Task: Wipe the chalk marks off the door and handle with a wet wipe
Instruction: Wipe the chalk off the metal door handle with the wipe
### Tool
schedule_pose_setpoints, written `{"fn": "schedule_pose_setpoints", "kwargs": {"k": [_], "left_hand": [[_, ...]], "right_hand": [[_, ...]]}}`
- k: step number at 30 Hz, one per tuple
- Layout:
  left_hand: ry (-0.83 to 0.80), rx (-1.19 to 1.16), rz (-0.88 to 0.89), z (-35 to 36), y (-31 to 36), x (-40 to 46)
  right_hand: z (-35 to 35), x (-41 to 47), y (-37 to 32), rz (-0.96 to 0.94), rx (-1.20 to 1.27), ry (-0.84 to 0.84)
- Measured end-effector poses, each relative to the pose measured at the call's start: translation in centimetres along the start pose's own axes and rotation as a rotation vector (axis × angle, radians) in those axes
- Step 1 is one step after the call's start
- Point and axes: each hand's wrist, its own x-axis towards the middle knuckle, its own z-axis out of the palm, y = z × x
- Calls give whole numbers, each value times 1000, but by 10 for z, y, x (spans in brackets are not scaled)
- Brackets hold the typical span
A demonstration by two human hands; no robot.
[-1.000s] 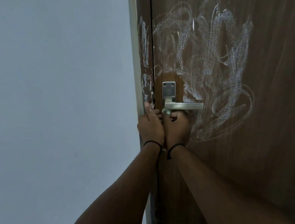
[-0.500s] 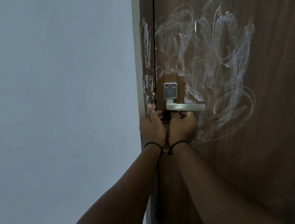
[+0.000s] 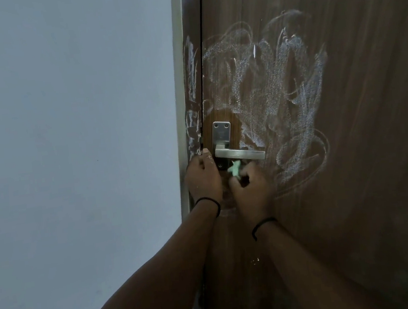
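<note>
I look down my two arms at a brown door. My right hand is just under the metal handle. Its fingers are curled round a small, pale green wet wipe, all bunched up. A bit of the wipe sticks up out of my fist and sits right below the handle bar, very near it. I think it may touch the bar, but the light is dim and I cannot be sure. My left hand is beside the right one, at the edge of the door next to the handle plate. One finger points up along the crack between the door and the door frame. The other fingers of that hand are bent in toward the door edge, and I cannot tell if they hold anything, as they are hidden behind the hand. White chalk marks cover a big patch of the door above and to the right of the handle, in loops and thick scribbles. A small patch around the handle plate looks clean and darker brown. More chalk runs down the door frame on the left of the crack. Each wrist has a thin black band on it. A plain pale wall fills the left side.
</note>
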Motion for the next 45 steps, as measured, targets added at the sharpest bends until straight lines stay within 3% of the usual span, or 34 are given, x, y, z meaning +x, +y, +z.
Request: {"fn": "schedule_pose_setpoints", "kwargs": {"k": [3,5,9,11,16,20,24,30,35,41,43,45], "left_hand": [[-17,-54,-58,3,6,-1],[-45,-106,-104,4,12,-3],[-48,-38,-94,-1,17,0],[-48,2,-84,-5,20,8],[-80,42,-56,-9,25,16],[-53,84,-45,-8,30,14],[-39,82,-59,-8,31,11],[-38,50,-101,-4,32,6],[-67,4,-150,-7,30,5],[-104,-70,-230,-8,28,7],[-133,-68,-229,-12,26,7],[-150,-60,-239,-19,24,6]], "right_hand": [[-16,32,-31,-147,66,133],[-23,58,-48,-209,-1,115],[-22,90,-66,127,-266,-341],[-20,100,-71,193,-270,-481],[-29,118,-67,230,-190,-653],[-42,120,-50,285,-40,-694],[-64,119,-26,403,97,-607],[-76,91,0,818,654,-520],[-58,58,2,981,1073,-251],[-15,29,-30,1111,1301,188],[-2,27,-49,1187,1329,226],[8,26,-66,1223,1328,159]]}}
